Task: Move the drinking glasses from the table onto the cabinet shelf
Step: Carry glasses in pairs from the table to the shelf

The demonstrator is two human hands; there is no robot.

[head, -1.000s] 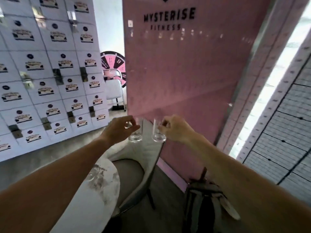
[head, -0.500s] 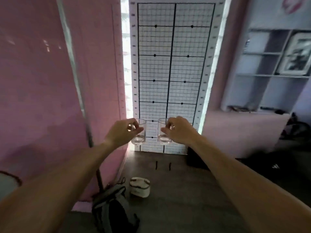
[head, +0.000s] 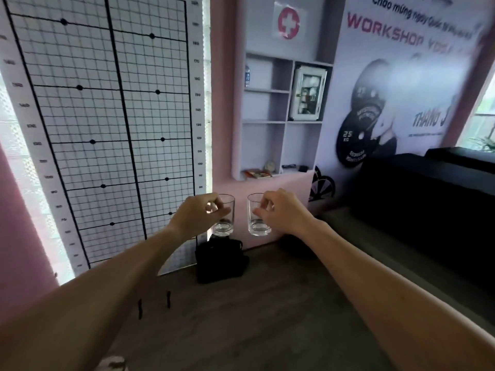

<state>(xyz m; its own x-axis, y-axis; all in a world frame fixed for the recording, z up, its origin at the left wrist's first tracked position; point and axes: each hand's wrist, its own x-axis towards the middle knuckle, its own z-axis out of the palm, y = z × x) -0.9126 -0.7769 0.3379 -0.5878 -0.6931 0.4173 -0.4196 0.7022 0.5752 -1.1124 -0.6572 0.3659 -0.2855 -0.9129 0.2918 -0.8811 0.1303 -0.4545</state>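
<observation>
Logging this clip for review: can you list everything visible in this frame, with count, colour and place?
Drinking glasses: 2, clear, one in each hand, mid-air.
Cabinet shelf: 1, pale grey, on the wall ahead.
First-aid box: 1, white, upper right compartment.
Grid chart: 1, white with black lines, left wall.
Poster: 1, pale with dark print, right.
Black bag: 1, on the floor below the glasses.
Left hand: grip closed on a glass.
Right hand: likewise.

Each hand carries an upright glass: left hand [head: 197,216] holds left glass [head: 225,216], right hand [head: 285,210] right glass [head: 257,216], facing the cabinet shelf [head: 267,121]
</observation>
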